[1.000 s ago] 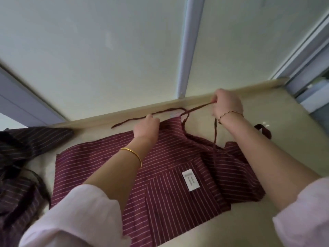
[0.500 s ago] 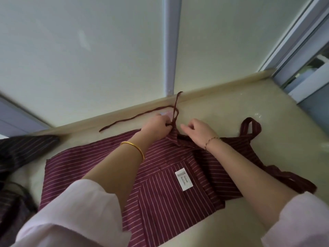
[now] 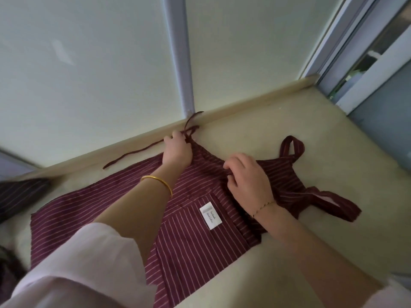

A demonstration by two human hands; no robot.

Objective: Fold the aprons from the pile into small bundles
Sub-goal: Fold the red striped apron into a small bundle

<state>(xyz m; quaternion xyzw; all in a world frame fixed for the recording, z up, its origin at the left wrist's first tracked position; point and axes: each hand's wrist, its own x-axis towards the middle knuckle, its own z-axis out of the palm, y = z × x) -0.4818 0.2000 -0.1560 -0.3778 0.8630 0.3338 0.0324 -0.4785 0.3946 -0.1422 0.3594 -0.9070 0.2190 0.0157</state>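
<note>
A maroon apron with thin white stripes (image 3: pixel 106 207) lies spread on the pale table (image 3: pixel 278 252), a white label (image 3: pixel 210 215) on its front pocket. My left hand (image 3: pixel 178 150) pinches the apron's far corner where a thin waist tie (image 3: pixel 133 152) trails left along the wall. My right hand (image 3: pixel 246 176) has curled fingers pinching a fold of the cloth near the bib. The neck loop (image 3: pixel 291 144) lies flat to the right, and a wide strap (image 3: pixel 333 204) stretches toward the right.
A pile of dark striped aprons (image 3: pixel 20 194) sits at the left edge. A pale wall with a grey vertical strip (image 3: pixel 178 63) borders the table's far side behind a low ledge (image 3: pixel 255 102). A window frame (image 3: pixel 355 52) stands at the right.
My right hand let go of the tie near the wall and came down onto the apron by the bib. My left hand shifted to the far corner. The view swung right.
</note>
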